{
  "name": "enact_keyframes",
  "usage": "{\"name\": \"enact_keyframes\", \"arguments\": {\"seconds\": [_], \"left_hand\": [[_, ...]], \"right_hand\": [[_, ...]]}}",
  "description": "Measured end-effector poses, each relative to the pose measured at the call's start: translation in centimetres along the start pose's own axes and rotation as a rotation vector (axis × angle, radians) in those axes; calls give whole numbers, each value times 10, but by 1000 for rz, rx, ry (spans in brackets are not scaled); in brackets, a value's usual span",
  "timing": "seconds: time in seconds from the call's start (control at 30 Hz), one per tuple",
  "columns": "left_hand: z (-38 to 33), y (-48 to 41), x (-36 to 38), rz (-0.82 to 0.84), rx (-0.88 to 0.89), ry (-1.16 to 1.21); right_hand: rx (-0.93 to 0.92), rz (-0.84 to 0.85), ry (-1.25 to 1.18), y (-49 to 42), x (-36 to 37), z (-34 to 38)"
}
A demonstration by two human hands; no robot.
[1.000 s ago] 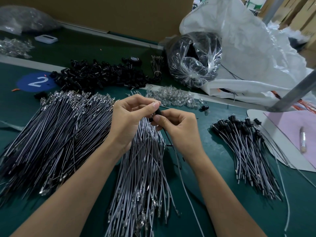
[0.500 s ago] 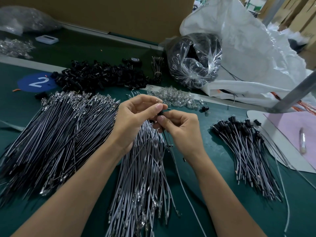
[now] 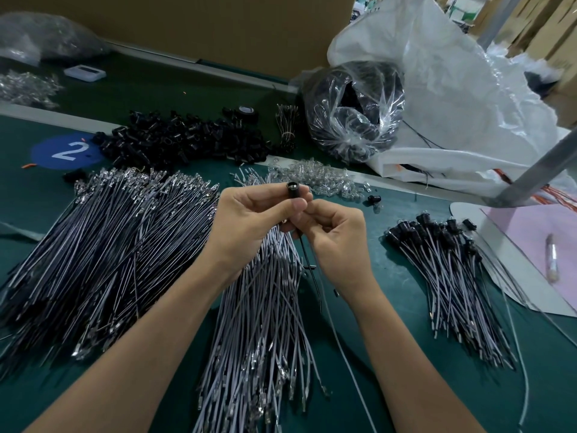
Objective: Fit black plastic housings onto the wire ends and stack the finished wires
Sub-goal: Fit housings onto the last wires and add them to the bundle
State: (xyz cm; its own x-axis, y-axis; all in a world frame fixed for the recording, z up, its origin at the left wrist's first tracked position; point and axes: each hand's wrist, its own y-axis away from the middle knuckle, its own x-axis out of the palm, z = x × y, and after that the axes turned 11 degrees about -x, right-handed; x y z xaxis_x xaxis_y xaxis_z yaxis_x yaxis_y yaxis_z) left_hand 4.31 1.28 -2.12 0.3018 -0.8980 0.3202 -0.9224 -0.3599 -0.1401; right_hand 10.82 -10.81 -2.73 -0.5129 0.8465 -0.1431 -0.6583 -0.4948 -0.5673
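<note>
L grip [image 3: 249, 220] pinches black housing [image 3: 292, 189]; R grip [image 3: 338, 235] pinches its wire [image 3: 309, 267] just below housing. Finished wires [image 3: 443, 264] lie R of housing.

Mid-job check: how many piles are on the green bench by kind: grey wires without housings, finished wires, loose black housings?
Grey wire piles without housings: 2 (left, centre)
Finished wire pile: 1
Loose black housing heap: 1
Total: 4
Not counted: the black housing pinched by the left hand, its wire held by the right hand.
</note>
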Motion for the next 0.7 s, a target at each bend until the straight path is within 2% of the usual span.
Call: {"name": "enact_keyframes", "arguments": {"seconds": [0.4, 0.7], "left_hand": [[-1, 3, 2, -17, 61, 53], [3, 4, 3, -126, -17, 85]], "right_hand": [[-127, -54, 65, 4, 7, 4], [-29, -35, 102, 10, 17, 0]]}}
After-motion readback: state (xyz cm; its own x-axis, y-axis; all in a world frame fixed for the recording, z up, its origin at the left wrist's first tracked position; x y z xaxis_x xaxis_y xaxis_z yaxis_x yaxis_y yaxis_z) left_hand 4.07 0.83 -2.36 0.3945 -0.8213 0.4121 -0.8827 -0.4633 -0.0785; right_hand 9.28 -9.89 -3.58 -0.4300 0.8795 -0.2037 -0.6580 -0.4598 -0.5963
